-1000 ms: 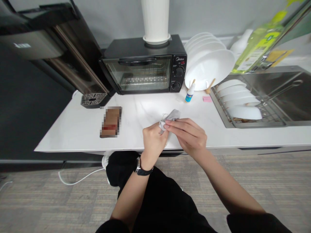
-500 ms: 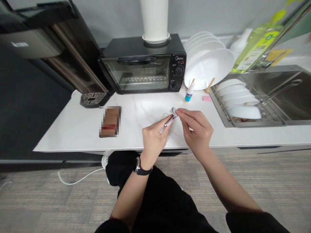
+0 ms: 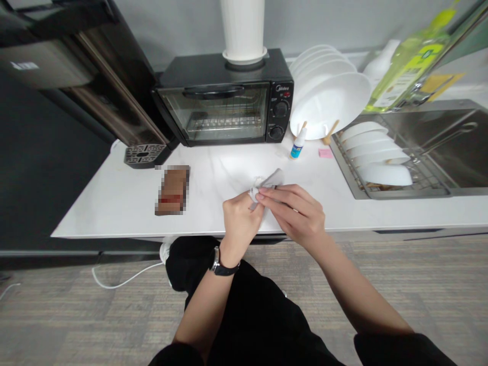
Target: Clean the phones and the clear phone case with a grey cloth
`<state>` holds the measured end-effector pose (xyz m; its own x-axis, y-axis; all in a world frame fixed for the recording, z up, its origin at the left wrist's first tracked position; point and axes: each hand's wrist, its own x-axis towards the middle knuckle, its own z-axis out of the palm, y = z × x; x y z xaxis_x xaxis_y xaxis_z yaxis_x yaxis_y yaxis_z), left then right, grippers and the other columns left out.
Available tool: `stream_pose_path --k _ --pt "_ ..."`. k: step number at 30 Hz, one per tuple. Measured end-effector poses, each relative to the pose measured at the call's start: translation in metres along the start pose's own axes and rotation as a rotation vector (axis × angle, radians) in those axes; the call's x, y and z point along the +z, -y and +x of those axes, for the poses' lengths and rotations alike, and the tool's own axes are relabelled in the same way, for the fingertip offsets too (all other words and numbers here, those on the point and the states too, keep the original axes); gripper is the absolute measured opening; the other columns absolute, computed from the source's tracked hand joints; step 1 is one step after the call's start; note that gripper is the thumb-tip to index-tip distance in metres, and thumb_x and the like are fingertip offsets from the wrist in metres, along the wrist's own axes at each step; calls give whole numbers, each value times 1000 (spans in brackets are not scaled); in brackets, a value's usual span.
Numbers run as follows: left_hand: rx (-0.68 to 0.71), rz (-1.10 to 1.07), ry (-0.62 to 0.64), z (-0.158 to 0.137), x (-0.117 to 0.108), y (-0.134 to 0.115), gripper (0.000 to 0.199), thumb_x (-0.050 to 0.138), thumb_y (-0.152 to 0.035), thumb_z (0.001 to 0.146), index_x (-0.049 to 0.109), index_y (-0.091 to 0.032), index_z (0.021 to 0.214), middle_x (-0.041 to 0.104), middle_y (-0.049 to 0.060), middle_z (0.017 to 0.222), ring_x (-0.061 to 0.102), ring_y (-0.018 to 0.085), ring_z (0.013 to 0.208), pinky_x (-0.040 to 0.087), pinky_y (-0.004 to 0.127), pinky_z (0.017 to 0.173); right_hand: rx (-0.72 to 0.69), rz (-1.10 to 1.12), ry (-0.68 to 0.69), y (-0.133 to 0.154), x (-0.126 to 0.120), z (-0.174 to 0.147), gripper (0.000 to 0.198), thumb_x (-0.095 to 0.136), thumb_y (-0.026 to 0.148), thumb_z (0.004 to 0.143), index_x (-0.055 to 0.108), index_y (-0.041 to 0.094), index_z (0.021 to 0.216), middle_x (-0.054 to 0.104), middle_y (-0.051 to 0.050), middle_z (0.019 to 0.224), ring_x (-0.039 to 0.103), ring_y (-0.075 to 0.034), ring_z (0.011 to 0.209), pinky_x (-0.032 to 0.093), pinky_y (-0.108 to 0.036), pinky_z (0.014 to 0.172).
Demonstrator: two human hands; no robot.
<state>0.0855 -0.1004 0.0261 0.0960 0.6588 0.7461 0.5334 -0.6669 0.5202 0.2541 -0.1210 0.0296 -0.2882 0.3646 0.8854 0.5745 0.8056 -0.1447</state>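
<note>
My left hand (image 3: 241, 217) is closed on a slim phone, held above the counter near its front edge. The phone is almost wholly hidden now behind fingers and cloth. My right hand (image 3: 299, 212) pinches a small grey cloth (image 3: 275, 178) and presses it onto the phone's near end, right by my left fingertips. Something clear (image 3: 258, 180) shows just behind the cloth; its kind is hard to make out. A small white spray bottle (image 3: 297, 144) with a blue label stands on the counter beyond my hands.
A black toaster oven (image 3: 224, 112) stands at the back, bearing a white pot (image 3: 244, 30). White plates (image 3: 330, 104) lean beside it, near a pink pad (image 3: 325, 153). The sink (image 3: 446, 137) with bowls lies right. A pixelated brown object (image 3: 172, 190) and a dark dispenser (image 3: 145, 155) are left.
My right hand has moved left and towards me, bringing the cloth along the phone to my left fingers. The phone's edge, visible before, is now covered. My left hand has stayed put.
</note>
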Motion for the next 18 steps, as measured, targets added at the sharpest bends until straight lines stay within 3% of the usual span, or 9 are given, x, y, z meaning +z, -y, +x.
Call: stream_pose_path --k 5,10,14,16,18 --pt "9 4 8 1 1 0 39 61 -12 96 49 -21 60 57 -3 51 45 8 45 32 27 50 -88 56 24 -18 -3 -4 45 66 10 112 72 25 154 87 -8 134 83 -24 113 76 -38 93" --pt "-35 -22 34 -1 0 1 38 69 -16 102 64 -19 64 69 -1 58 58 10 50 41 26 55 -81 35 -43 -23 2 -3 47 66 8 110 73 24 154 88 -9 130 84 -24 113 77 -38 92" --pt "-94 -81 83 -4 0 1 15 75 -21 106 88 -18 98 88 4 84 81 18 70 59 25 68 -20 -7 -116 -28 2 -4 53 68 6 108 74 29 155 88 -7 128 85 -25 108 76 -41 91" --pt "-117 -117 79 -5 1 2 18 77 -25 107 91 -20 117 93 6 106 89 23 88 68 28 80 14 -42 -138 -31 2 -5 56 68 5 108 74 32 156 88 -5 127 85 -25 107 75 -41 91" --pt "-131 -139 69 -6 2 3 22 79 -28 107 91 -23 124 92 5 116 91 26 98 72 31 89 32 -80 -155 -33 2 -5 58 69 4 107 73 34 157 89 -5 125 86 -25 106 75 -40 92"
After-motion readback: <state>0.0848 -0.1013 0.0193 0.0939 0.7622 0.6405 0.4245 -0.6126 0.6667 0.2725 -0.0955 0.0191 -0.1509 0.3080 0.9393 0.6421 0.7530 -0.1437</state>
